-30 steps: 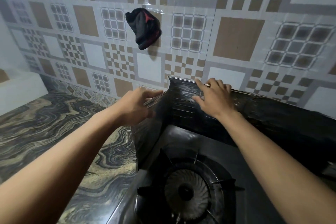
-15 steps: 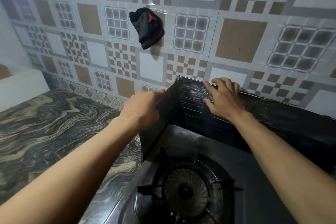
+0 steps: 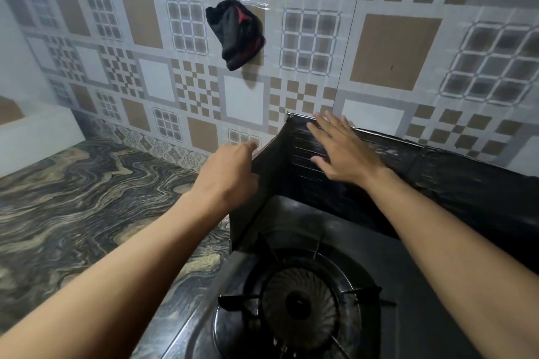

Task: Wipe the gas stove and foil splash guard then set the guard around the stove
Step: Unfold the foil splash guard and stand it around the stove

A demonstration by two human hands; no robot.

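The dark foil splash guard (image 3: 437,172) stands upright around the back and left side of the black gas stove (image 3: 309,300), folded at a corner near the tiled wall. My left hand (image 3: 227,175) grips the top edge of the guard's left panel, thumb side hidden behind it. My right hand (image 3: 341,148) lies flat with straight, spread fingers against the inside of the back panel near the corner. The stove's round burner and its pan supports show at the bottom.
A black and red cloth (image 3: 236,32) hangs on the patterned tile wall above the corner. A dark marbled countertop (image 3: 73,207) stretches left of the stove. A white ledge (image 3: 32,134) sits at the far left.
My right hand has gone from gripping the top of the back panel to lying flat on it with fingers spread. The left panel has swung closer to the stove's side.
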